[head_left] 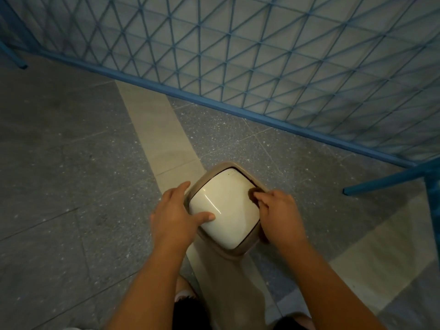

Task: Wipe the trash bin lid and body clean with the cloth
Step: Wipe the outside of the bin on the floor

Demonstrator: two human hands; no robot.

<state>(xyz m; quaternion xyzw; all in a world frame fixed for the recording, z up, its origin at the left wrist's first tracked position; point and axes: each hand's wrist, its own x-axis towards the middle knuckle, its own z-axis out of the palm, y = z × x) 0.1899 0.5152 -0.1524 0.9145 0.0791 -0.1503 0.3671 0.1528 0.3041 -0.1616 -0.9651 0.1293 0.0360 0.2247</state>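
Standing on the floor [71,163], the trash bin [223,210] sits between both hands: left hand [176,217] flat on its lid, right hand [278,210] pinching a brown cloth [252,194].

A grey speckled floor [71,151] (crossed by pale beige bands [157,129]) carries the trash bin [223,208] at lower centre and a blue mesh fence [262,55] across the top.
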